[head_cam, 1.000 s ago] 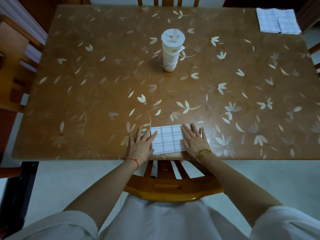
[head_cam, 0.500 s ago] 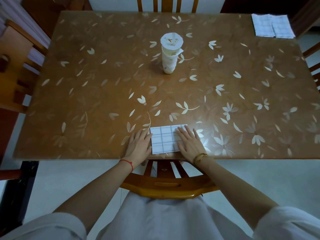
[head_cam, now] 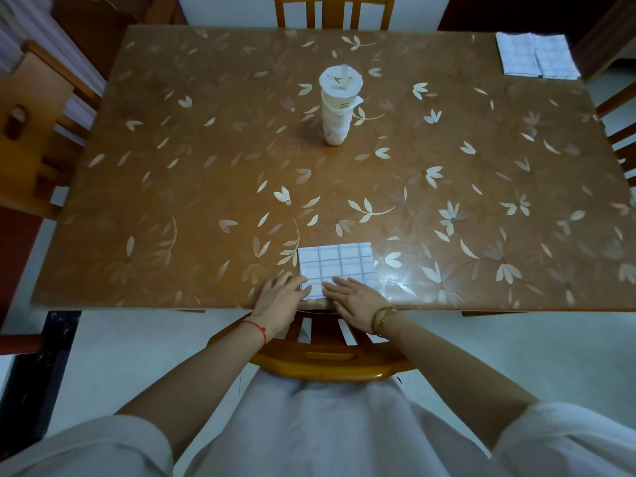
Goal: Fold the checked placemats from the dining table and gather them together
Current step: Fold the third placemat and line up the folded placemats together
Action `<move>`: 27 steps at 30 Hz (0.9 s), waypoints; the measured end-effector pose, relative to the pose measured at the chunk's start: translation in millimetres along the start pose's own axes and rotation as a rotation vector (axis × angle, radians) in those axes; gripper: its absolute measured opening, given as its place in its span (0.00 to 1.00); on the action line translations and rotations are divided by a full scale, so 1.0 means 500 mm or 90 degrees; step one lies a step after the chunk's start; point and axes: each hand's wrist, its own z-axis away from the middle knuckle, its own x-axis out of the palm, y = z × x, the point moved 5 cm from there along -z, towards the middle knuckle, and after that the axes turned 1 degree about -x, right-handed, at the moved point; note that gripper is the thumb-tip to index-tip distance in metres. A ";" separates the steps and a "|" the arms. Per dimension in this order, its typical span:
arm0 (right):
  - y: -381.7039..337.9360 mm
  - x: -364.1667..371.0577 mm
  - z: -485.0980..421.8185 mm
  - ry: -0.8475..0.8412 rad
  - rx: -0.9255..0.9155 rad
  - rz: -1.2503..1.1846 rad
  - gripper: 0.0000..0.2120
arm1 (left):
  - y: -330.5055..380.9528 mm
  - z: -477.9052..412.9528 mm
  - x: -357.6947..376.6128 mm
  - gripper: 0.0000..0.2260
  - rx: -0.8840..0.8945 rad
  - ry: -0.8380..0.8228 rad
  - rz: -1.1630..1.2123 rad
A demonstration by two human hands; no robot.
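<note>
From my remote seat I take the folded checked placemat as my reference. It lies flat on the dining table, a small white rectangle with a grey grid, close to the table's near edge and roughly midway along it.

The left hand sits at the placemat's near left corner. Its fingers are loosely extended and the fingertips rest on the cloth, with nothing gripped. The right hand lies along the placemat's near edge from the right. Its palm is down and its fingers are straight, pointing left across the cloth and pressing it rather than holding it. The fingertips of the two hands are near each other over that near edge. A red string circles the left wrist and a gold bangle the right.

Well beyond the placemat, towards the table's middle, a white lidded drink cup with a straw stands upright. Far beyond and to the right of the placemat, at the table's corner, two more checked placemats lie folded, side by side and touching.

On the near side of the placemat, a wooden chair is tucked under the table edge, between my view and the cloth.
</note>
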 end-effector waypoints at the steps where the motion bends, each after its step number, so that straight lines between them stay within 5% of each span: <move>1: 0.013 -0.004 0.014 0.002 0.001 -0.007 0.26 | -0.006 0.004 0.003 0.28 -0.002 -0.017 0.004; 9: 0.140 -0.019 0.117 0.008 0.066 0.019 0.21 | -0.030 0.021 0.021 0.37 0.003 -0.123 0.030; 15: 0.079 -0.093 0.038 0.187 0.031 0.025 0.25 | -0.022 -0.016 -0.050 0.27 -0.029 0.032 0.050; 22: 0.052 -0.052 -0.069 0.062 0.081 -0.007 0.23 | -0.023 -0.056 -0.016 0.30 -0.088 -0.098 0.031; 27: 0.046 -0.037 -0.068 0.052 0.114 -0.043 0.24 | -0.022 -0.013 0.007 0.30 -0.027 -0.093 -0.062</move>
